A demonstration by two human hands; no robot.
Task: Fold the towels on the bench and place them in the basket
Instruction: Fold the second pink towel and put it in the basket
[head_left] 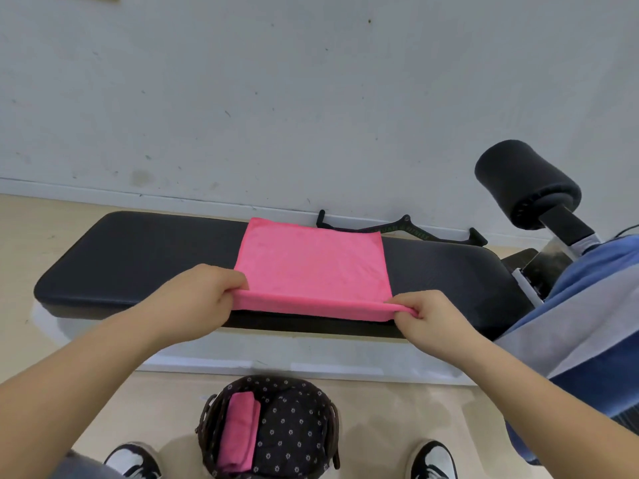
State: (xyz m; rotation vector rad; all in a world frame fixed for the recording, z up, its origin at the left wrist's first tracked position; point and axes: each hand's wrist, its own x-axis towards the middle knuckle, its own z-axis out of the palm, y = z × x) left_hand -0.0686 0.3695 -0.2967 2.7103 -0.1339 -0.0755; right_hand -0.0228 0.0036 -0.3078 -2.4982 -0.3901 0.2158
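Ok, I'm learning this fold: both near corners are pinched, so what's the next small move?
Probably lift the near edge and carry it to the far edge: both hands, left and right, pinch the pink towel, which lies flat and unfolded on the bench.

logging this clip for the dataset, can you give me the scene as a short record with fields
surface: black padded bench
item being folded: pink towel, flat across the bench
left hand: pinching the towel's near left corner
right hand: pinching the towel's near right corner
basket: on the floor between the feet, dotted dark liner
in basket: one folded pink towel, left side
other cloth: blue and grey fabric, right edge
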